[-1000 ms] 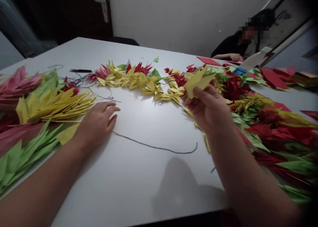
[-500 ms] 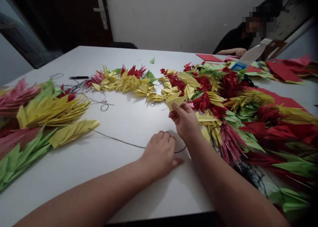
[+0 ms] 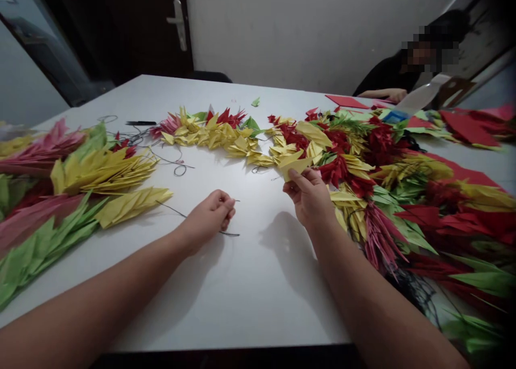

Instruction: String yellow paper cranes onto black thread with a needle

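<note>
Heaps of folded paper cranes (image 3: 403, 197) crowd both sides of the white table (image 3: 250, 288). The right hand (image 3: 308, 199) pinches a yellow paper crane (image 3: 294, 167); the left hand (image 3: 209, 215) grips black thread (image 3: 173, 209).

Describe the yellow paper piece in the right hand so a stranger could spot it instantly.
On the white table, red, yellow and green folded paper pieces form a long curving band. At its inner edge, the right hand pinches one yellow piece, the only one lifted off the table.
</note>
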`<state>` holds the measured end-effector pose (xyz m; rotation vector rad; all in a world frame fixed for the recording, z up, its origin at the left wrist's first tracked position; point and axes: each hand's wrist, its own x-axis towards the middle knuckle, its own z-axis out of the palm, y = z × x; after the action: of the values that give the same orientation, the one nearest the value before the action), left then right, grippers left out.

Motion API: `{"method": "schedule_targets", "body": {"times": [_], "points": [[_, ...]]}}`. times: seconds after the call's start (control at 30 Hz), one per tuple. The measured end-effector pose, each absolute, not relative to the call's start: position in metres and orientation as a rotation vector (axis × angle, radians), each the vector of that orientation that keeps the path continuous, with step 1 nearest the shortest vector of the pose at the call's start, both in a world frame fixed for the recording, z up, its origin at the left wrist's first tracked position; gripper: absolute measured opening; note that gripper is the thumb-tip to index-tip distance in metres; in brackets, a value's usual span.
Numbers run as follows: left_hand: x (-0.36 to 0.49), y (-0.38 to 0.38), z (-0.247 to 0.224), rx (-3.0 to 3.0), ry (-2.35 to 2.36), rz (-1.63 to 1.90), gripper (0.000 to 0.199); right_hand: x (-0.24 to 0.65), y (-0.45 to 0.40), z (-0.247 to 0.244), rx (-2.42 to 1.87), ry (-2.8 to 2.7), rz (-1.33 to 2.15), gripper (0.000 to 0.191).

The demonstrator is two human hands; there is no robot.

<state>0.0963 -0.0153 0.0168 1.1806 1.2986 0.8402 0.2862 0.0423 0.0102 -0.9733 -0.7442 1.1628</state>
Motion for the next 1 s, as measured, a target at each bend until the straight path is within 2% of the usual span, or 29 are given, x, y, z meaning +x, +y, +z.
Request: {"method": "schedule_targets", "body": {"times": [0.13,0.27,0.4,0.6,0.8,1.0], "points": [[0.065,-0.012,0.007,1.093,1.281,0.88,0.013,0.27,0.035,0.008,-1.052,-0.698,1.309,0.038],[0.047,-0.004,0.0,1.38,1.203,0.941,0.028,0.242,0.027,0.018,-1.121,-0.66,1.519,0.04],[0.042,-0.001,-0.001,1.425,1.25,1.013,0.035,0.207,0.024,0.027,-1.03,-0.754,1.692,0.035],[0.042,-0.002,-0.008,1.517,1.206,1.039,0.052,0.178,0.018,0.009,-0.8,-0.686,1.769,0.036],[0.043,0.0,-0.009,1.607,1.232,0.945,0.047,0.182,0.019,-0.003,-0.769,-0.735,1.744,0.027],[0.044,0.002,-0.011,1.471,1.335,1.015,0.024,0.182,0.021,-0.005,-0.765,-0.699,1.723,0.024]]}}
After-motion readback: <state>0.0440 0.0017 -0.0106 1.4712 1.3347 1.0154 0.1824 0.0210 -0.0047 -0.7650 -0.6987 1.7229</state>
